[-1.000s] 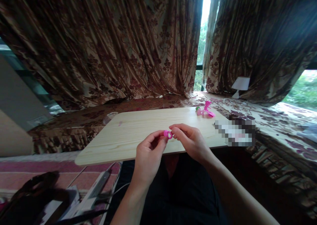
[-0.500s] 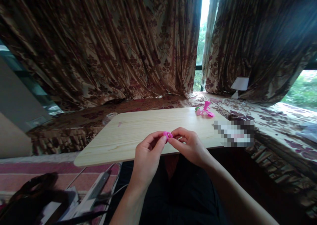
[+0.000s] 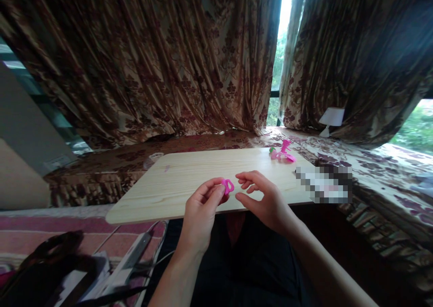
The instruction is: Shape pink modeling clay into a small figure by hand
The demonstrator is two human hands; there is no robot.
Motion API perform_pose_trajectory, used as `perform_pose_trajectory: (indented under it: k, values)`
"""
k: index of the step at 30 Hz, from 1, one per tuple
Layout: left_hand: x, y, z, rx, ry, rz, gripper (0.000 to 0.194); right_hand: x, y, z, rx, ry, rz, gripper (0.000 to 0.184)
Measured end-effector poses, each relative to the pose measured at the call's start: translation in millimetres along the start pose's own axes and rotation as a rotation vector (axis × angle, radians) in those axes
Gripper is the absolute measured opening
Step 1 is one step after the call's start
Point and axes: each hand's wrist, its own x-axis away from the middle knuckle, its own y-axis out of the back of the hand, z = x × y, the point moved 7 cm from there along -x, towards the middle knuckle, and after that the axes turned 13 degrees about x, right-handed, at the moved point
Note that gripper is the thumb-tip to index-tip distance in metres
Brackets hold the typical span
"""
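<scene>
Between the thumb and fingers of my left hand (image 3: 204,203) is a small pink plastic piece with a loop (image 3: 229,186). It is held up over the near edge of the wooden tabletop (image 3: 189,169). Just right of it, my right hand (image 3: 264,196) is apart from the piece, thumb and fingers spread with nothing between them. Farther back, near the table's far right corner, lie several pink plastic parts (image 3: 286,153) with a small green part (image 3: 272,150) beside them. The exact kind of the held piece is too small to tell.
A pixelated patch (image 3: 326,185) covers something at the table's right edge. A white lamp (image 3: 332,117) stands on the cloth-covered ledge behind. To the left, a power strip (image 3: 125,262) and a dark bag (image 3: 43,271) lie on a striped cover. A clear container (image 3: 153,159) sits beyond the far left corner.
My right hand has let go of the pink piece and drawn back to the right, its fingers opening. The left hand still holds the piece. The view has shifted slightly.
</scene>
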Motion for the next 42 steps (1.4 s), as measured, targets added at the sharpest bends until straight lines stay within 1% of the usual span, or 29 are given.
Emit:
perform_pose_trajectory:
  k: [2,4,8,11,16,21,25,29,33,37,42]
  values:
    - [0.7,-1.1,1.6,0.016,0.020,0.013,0.029,0.1,2.4,8.9,0.052,0.090,-0.011,0.041]
    - [1.8,-2.4,2.3,0.003,0.029,0.027,0.028,-0.8,2.3,15.4,0.081,0.142,0.005,0.042]
    - [3.9,-4.8,1.8,-0.028,0.035,0.064,0.026,-3.6,1.7,20.2,0.105,0.168,0.037,0.041]
    - [4.9,-6.0,0.6,-0.029,0.032,0.078,0.026,-4.1,2.0,21.1,0.102,0.177,0.055,0.033]
    - [6.1,-8.3,0.7,-0.025,0.040,0.083,0.024,-4.4,4.1,20.1,0.098,0.159,0.042,0.024]
    - [6.1,-7.3,1.4,-0.009,0.040,0.066,0.029,-4.7,4.4,18.5,0.093,0.157,0.031,0.030]
    - [5.5,-7.3,2.1,-0.035,0.034,0.079,0.025,-4.7,4.2,17.8,0.083,0.167,0.037,0.022]
    - [4.9,-7.6,0.2,-0.103,-0.007,0.080,0.025,-7.0,6.0,13.7,0.073,0.128,0.039,0.026]
    - [5.8,-10.4,-2.9,-0.180,-0.048,0.095,0.022,-10.8,3.5,11.8,0.084,0.107,0.093,0.013]
    - [6.5,-11.6,-5.1,-0.221,-0.064,0.120,0.015,-13.4,1.9,10.4,0.057,0.059,0.137,0.015]
    - [6.1,-10.0,-5.7,-0.220,-0.078,0.117,0.016,-14.5,2.3,8.1,0.044,0.021,0.156,0.016]
